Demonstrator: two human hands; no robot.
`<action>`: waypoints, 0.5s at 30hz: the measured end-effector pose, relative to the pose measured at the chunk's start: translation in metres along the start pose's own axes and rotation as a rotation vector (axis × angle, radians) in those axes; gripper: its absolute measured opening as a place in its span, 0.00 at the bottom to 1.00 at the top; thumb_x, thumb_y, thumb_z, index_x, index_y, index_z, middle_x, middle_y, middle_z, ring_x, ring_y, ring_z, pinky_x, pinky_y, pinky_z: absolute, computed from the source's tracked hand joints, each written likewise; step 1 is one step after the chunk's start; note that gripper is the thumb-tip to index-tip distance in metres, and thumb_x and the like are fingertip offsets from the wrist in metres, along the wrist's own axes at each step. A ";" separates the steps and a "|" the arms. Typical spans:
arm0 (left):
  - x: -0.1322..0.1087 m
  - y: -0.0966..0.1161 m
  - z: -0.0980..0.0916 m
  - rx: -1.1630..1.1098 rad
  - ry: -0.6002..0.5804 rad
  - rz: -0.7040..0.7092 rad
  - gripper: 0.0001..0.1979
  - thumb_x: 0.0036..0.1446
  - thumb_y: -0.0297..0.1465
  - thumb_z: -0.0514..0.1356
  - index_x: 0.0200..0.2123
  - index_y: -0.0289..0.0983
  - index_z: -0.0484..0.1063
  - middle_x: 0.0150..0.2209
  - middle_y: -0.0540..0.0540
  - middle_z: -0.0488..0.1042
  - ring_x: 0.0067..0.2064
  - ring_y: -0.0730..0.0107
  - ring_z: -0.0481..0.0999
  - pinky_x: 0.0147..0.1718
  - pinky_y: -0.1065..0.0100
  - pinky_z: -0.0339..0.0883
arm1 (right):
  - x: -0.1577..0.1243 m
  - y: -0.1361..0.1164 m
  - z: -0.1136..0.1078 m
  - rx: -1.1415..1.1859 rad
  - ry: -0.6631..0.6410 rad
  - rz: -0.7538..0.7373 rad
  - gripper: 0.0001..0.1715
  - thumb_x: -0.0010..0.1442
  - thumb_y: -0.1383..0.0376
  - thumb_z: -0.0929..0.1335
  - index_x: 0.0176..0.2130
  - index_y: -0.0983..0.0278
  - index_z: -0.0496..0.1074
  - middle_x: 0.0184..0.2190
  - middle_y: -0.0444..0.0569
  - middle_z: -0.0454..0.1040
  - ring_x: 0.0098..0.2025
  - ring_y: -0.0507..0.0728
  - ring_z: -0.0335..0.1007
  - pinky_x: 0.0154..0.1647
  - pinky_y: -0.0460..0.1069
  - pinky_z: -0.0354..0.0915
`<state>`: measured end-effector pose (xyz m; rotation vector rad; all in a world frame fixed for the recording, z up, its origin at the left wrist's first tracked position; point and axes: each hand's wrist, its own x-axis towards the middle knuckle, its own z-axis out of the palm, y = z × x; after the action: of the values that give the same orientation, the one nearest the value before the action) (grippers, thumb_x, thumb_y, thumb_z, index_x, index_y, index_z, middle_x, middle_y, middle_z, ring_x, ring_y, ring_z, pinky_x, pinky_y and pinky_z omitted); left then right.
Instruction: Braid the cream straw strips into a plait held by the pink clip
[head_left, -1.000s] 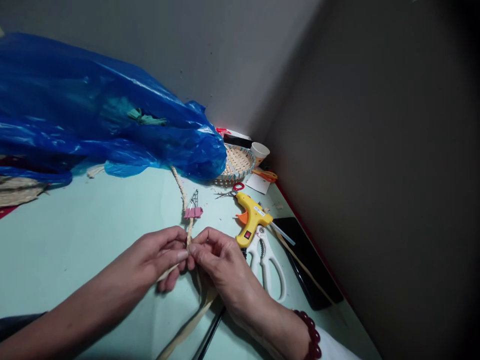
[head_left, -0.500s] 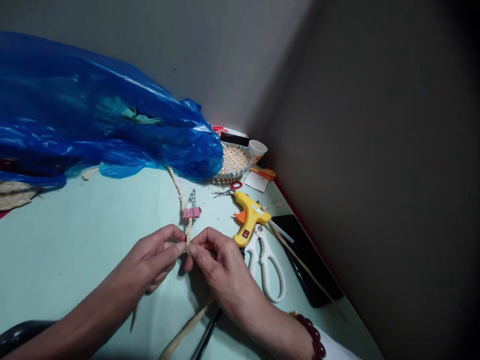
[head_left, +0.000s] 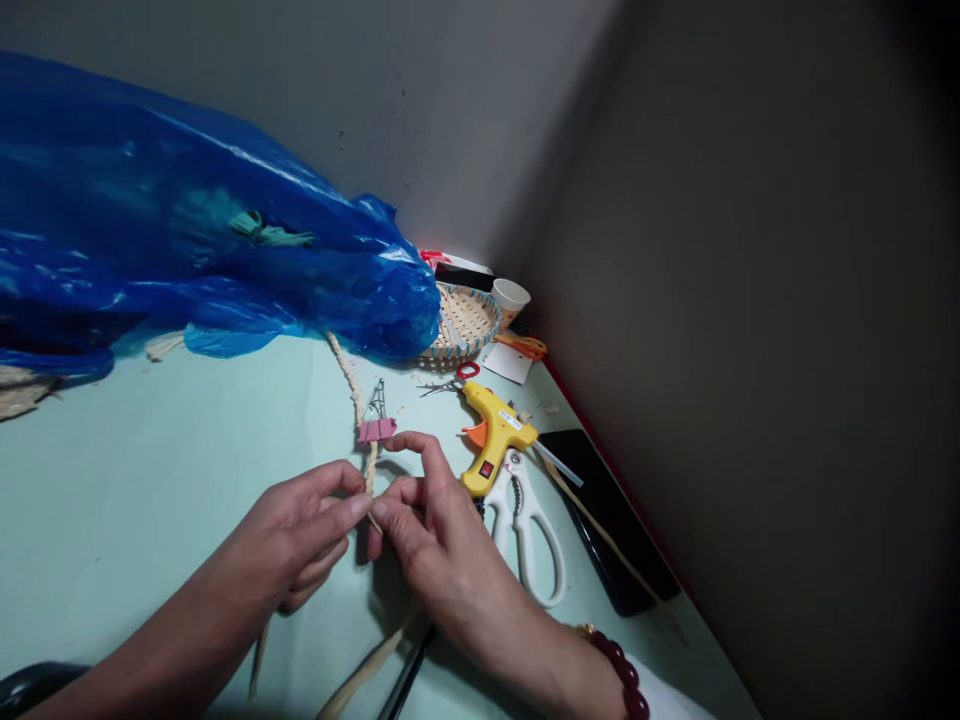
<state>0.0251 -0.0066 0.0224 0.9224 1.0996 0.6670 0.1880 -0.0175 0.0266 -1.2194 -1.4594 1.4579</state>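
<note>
A thin, pale braided cord (head_left: 344, 368) runs out from under the blue bag and down to my fingers. A pink binder clip (head_left: 377, 430) grips the cord just above my hands. My left hand (head_left: 311, 535) pinches the lower end of the braid between thumb and fingers. Close against it, my right hand (head_left: 439, 535) pinches a strand at the same spot, its index finger raised near the clip. One loose strand (head_left: 367, 672) trails below my right hand, and another strand (head_left: 258, 660) hangs under my left wrist.
A large blue plastic bag (head_left: 187, 200) fills the back left. To the right lie a yellow glue gun (head_left: 495, 430), white-handled scissors (head_left: 536, 540), small red-handled scissors (head_left: 466, 371) and a black tablet-like slab (head_left: 615, 540). A woven basket (head_left: 472, 318) and paper cup (head_left: 511, 296) stand behind.
My right index finger has lifted and stretched up toward the binder clip. Both hands stay at the braid's lower end. The whole view has shifted slightly.
</note>
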 end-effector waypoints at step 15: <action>-0.002 -0.001 -0.008 0.265 0.106 0.080 0.17 0.52 0.48 0.65 0.33 0.41 0.70 0.23 0.57 0.62 0.27 0.70 0.59 0.26 0.69 0.55 | -0.003 -0.013 -0.012 -0.438 -0.013 -0.083 0.05 0.66 0.68 0.66 0.36 0.63 0.71 0.26 0.41 0.71 0.29 0.51 0.64 0.33 0.46 0.56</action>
<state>0.0168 -0.0065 0.0214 1.1736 1.2718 0.6508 0.1986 -0.0156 0.0411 -1.3847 -1.8796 1.1244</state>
